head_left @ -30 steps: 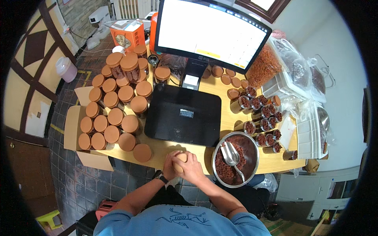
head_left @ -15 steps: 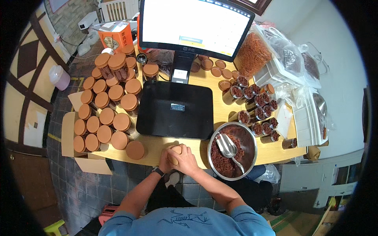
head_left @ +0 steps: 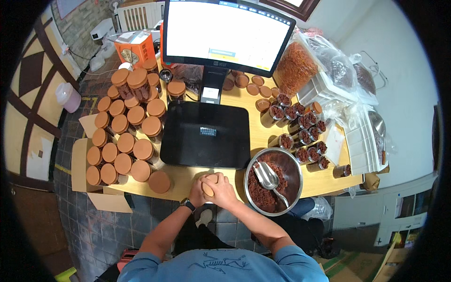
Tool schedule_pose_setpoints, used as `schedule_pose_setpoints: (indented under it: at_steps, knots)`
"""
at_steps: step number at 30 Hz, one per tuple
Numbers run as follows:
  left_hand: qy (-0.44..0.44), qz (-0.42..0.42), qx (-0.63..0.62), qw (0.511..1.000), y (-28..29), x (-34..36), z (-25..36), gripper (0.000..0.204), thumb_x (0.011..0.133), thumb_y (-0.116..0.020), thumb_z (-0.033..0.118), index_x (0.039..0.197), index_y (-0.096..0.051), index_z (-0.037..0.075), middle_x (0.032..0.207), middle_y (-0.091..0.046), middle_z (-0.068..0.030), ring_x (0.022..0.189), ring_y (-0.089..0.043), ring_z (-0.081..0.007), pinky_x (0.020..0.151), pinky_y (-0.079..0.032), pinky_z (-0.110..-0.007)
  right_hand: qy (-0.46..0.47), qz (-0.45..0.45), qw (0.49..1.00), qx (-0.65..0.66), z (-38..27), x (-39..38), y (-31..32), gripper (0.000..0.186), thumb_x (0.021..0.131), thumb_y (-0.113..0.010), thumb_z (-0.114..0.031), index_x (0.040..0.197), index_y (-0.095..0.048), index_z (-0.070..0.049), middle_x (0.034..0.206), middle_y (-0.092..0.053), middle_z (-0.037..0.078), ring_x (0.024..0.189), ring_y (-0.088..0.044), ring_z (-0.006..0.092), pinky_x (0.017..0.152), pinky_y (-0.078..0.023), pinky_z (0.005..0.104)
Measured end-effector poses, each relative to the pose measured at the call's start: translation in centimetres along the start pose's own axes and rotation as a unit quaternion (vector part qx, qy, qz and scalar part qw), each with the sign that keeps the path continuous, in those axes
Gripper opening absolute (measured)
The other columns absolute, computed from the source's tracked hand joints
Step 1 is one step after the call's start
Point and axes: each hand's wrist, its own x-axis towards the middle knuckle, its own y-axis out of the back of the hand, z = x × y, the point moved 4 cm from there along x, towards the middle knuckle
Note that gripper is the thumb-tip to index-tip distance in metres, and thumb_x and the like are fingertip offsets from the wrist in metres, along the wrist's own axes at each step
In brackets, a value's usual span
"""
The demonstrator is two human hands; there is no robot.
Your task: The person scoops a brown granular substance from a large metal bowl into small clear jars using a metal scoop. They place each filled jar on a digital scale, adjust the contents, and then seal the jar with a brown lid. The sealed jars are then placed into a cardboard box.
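Before the black platform (head_left: 202,150), my left hand (head_left: 197,191) and right hand (head_left: 222,190) clasp a brown lid (head_left: 207,189) at the table's (head_left: 180,184) edge, bare beside the platform's near-left corner; a steel bowl (head_left: 293,183) crowds its near-right.

Compared with one second earlier, the monitor (head_left: 225,35) and the bowl (head_left: 293,188) lie farther left in the view. On the monitor, a blue-grey panel (head_left: 222,51) now appears above the yellow bar (head_left: 221,58). The fingers (head_left: 224,181) now cover more of the lid (head_left: 207,189) than half a second earlier. Below, a shoe (head_left: 204,217) shows more fully.
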Motion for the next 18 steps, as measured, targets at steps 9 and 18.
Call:
schedule_pose_setpoints:
  at_steps: [9,18]
  knots:
    - [-0.014,0.007,0.06,0.998,4.3,0.9,14.7,0.094,0.057,-0.091,0.028,0.132,-0.041,0.0,0.123,-0.056,-0.0161,0.114,-0.057,-0.0255,0.097,-0.047,-0.039,0.007,-0.061,0.986,0.156,-4.9,-1.2,14.5,0.064,0.072,-0.079,-0.035,0.128,-0.055,-0.014,0.124,-0.044,0.019,0.115,-0.052,0.0393,0.098,-0.046,0.0436]
    - [0.132,-0.429,-0.48,0.754,7.9,0.7,28.5,0.085,0.062,-0.085,0.009,0.134,-0.041,0.0,0.126,-0.055,-0.0058,0.117,-0.051,-0.015,0.103,-0.041,-0.033,0.451,-0.117,0.852,0.238,-12.7,-3.3,26.7,0.04,0.079,-0.068,-0.041,0.104,-0.068,-0.01,0.13,-0.046,0.023,0.117,-0.05,0.0414,0.095,-0.044,0.0504]
